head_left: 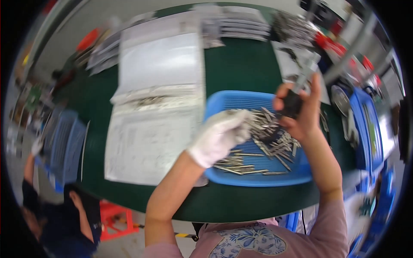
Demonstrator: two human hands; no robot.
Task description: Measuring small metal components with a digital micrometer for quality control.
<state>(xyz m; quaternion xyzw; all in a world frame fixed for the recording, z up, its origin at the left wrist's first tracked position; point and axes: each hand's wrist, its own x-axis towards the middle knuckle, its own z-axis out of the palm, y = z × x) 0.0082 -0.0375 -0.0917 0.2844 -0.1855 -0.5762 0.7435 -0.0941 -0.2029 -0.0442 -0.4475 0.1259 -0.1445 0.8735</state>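
Note:
A blue plastic tray (258, 179) stands on the green table in front of me, with many slim metal pins (279, 150) lying loose inside. My left hand (223, 134), in a white glove, is over the tray's left half. Its fingers are pinched together beside the pile; what they hold is too blurred to name. Above the tray's right side, my bare right hand (303, 107) grips a caliper (293, 103) by its black body. The caliper's grey metal end points up and away from me, smeared by motion.
Papers in clear sleeves (155, 142) cover the table left of the tray. Stacked packets (244, 23) line the far edge. A blue bin (365, 129) stands at the right. Further left, a co-worker (60, 219) sits by stacked blue baskets (66, 146) and a red stool (116, 221).

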